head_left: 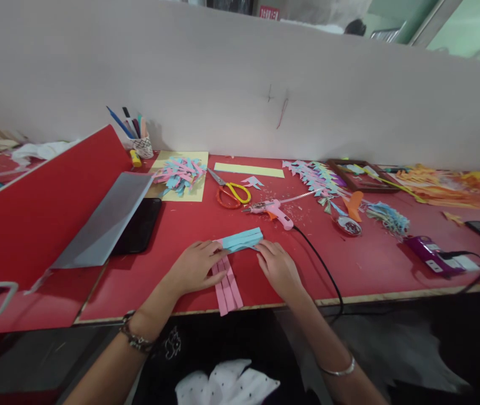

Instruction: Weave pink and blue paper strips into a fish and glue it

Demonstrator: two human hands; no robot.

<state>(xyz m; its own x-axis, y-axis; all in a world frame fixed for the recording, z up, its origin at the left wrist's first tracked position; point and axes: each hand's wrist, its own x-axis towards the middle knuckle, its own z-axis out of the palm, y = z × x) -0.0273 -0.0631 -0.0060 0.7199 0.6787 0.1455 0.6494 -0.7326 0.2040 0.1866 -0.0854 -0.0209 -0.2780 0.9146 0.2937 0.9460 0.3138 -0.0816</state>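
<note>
Several pleated light blue paper strips (243, 239) lie across the upper end of several pink paper strips (228, 287), which run down to the table's front edge. At the corner where the two colours meet, my left hand (200, 267) is closed on the paper, its fingers on the blue and its thumb over the pink. My right hand (281, 270) pinches the lower right end of the blue strips, where a loose strip end sticks out. Both palms rest low over the red table. The paper under the fingertips is hidden.
A pink glue gun (277, 211) with a black cord lies beyond my right hand. Scissors (232, 191) lie farther back, left of a small folded paper piece (252, 182). A black tablet (140, 228) is at left; a purple power strip (431, 256) is at right.
</note>
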